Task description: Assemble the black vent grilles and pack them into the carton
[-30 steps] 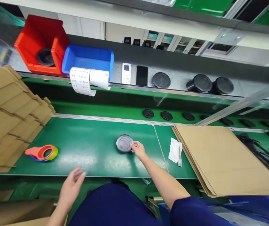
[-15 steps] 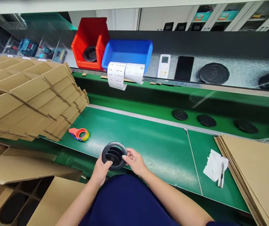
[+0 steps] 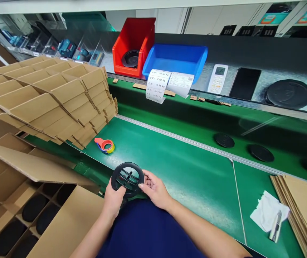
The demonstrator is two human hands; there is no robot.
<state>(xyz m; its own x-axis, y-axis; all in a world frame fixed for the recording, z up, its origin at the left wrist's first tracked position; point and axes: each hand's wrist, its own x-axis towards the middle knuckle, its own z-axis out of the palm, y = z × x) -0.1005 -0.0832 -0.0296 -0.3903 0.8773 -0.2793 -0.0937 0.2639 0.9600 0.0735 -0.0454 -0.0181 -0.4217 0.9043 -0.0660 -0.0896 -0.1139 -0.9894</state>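
Observation:
Between my two hands is a round black vent, a ring with slats across its opening, held just above the front edge of the green worktop. My left hand grips its lower left, the thumb pressing into the opening. On the right rim, the thumb and fingers of my right hand close around the edge. Green worktop shows through the gaps between the slats. Down to the left, an open cardboard box holds several round black pieces in divided cells.
Cardboard dividers are stacked at left, with a tape dispenser beside them. A white cloth, a utility knife and flat cardboard lie right. The shelf carries a red bin, blue bin and remote.
The view has swung left, showing more of the box. Inside the ring, the slatted part has turned, so gaps now show through it. Both hands keep their hold.

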